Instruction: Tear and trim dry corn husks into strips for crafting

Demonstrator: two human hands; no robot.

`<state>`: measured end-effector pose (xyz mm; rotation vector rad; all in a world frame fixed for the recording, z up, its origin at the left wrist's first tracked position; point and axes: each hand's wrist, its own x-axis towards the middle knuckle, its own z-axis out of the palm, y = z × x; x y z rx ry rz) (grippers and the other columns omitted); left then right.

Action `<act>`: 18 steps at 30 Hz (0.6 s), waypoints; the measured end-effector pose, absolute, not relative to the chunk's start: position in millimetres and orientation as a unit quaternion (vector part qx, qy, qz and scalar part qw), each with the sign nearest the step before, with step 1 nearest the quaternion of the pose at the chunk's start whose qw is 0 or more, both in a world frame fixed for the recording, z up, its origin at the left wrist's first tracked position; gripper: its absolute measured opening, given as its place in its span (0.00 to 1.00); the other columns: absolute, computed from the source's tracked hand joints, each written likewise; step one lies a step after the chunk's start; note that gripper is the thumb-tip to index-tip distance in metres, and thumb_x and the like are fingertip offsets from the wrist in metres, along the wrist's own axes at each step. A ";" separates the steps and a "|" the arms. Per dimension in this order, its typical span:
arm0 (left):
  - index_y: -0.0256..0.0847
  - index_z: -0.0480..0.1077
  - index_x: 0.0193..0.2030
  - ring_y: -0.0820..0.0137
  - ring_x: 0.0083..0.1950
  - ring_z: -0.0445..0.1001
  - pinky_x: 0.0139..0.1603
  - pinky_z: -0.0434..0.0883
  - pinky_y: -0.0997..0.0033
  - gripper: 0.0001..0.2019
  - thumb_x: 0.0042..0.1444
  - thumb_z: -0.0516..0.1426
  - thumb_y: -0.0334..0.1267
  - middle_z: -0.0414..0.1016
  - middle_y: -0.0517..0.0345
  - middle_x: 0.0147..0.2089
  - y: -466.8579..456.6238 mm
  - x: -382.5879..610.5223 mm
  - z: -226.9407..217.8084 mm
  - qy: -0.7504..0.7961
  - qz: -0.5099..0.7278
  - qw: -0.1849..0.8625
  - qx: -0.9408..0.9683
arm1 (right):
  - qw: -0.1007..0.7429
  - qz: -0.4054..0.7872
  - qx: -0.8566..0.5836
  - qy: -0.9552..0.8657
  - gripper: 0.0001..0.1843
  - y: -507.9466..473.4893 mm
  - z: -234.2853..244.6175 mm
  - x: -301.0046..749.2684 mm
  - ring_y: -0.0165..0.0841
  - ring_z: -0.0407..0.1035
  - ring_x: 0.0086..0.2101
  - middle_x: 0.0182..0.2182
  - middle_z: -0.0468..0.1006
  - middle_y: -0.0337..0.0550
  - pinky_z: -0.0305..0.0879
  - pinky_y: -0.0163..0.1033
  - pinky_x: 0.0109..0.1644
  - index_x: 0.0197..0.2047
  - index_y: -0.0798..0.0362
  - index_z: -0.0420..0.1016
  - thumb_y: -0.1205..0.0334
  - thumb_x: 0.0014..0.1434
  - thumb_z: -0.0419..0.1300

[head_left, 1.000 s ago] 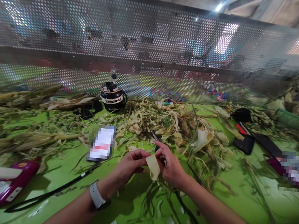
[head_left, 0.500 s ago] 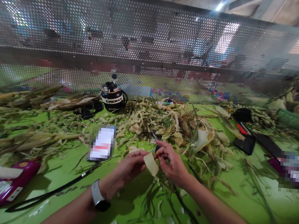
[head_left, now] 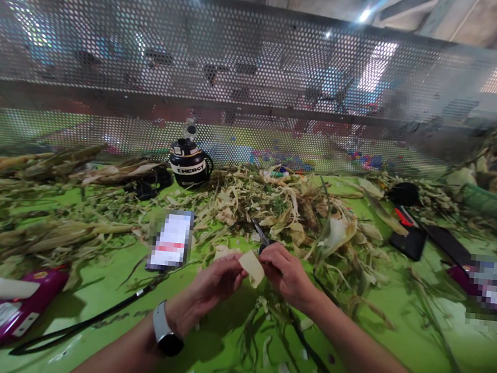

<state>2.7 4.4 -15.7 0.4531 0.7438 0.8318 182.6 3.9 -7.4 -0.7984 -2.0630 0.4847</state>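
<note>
Between the thumb and fingers of my left hand (head_left: 217, 280) is a small pale piece of corn husk (head_left: 253, 269), its free end curling to the right. My right hand (head_left: 288, 275) is closed round the dark handles of a pair of scissors (head_left: 260, 233), whose blades point up and away toward the husk heap. The two hands are close together, with the husk piece between them. A heap of dry husk scraps (head_left: 273, 206) lies just beyond. Beneath my hands, thin green and pale strips (head_left: 256, 328) are scattered on the green tabletop (head_left: 128, 339).
A phone (head_left: 170, 240) with a strap lies to the left, near a purple case (head_left: 12, 310). Behind stand a black jug (head_left: 189, 166) and a perforated metal screen (head_left: 244, 51). Whole husks (head_left: 48, 161) spread left; dark phones (head_left: 408, 240) and a green basket (head_left: 493, 201) are right.
My right hand has turned and its fingers have closed further round the scissors, so more of the blades shows. The husk piece has tilted slightly in my left hand.
</note>
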 end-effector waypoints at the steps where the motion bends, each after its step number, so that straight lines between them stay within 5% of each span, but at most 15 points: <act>1: 0.35 0.70 0.29 0.82 0.23 0.67 0.23 0.65 0.88 0.06 0.44 0.61 0.25 0.70 0.62 0.25 3.7 2.8 -14.6 0.347 0.388 0.829 0.205 | 0.418 0.189 -0.320 -0.829 0.05 4.2 -7.6 182.8 0.30 0.66 0.33 0.33 0.71 0.44 0.63 0.33 0.36 0.38 0.52 0.68 0.65 0.61 0.52; 9: 0.35 0.72 0.24 0.81 0.24 0.68 0.23 0.65 0.87 0.05 0.44 0.61 0.24 0.71 0.61 0.24 -2.8 7.8 0.8 0.365 0.396 0.826 0.167 | 0.355 0.116 -0.365 -0.853 0.07 1.3 -10.3 183.3 0.32 0.63 0.30 0.32 0.68 0.45 0.61 0.34 0.31 0.37 0.53 0.64 0.72 0.58 0.48; 18: 0.35 0.73 0.29 0.78 0.27 0.71 0.25 0.67 0.84 0.10 0.40 0.67 0.35 0.73 0.60 0.27 -6.6 10.4 -10.7 0.380 0.427 0.776 0.268 | 0.405 0.165 -0.417 -0.796 0.06 -3.4 -14.6 173.8 0.31 0.62 0.27 0.28 0.66 0.41 0.61 0.34 0.30 0.35 0.51 0.60 0.71 0.55 0.50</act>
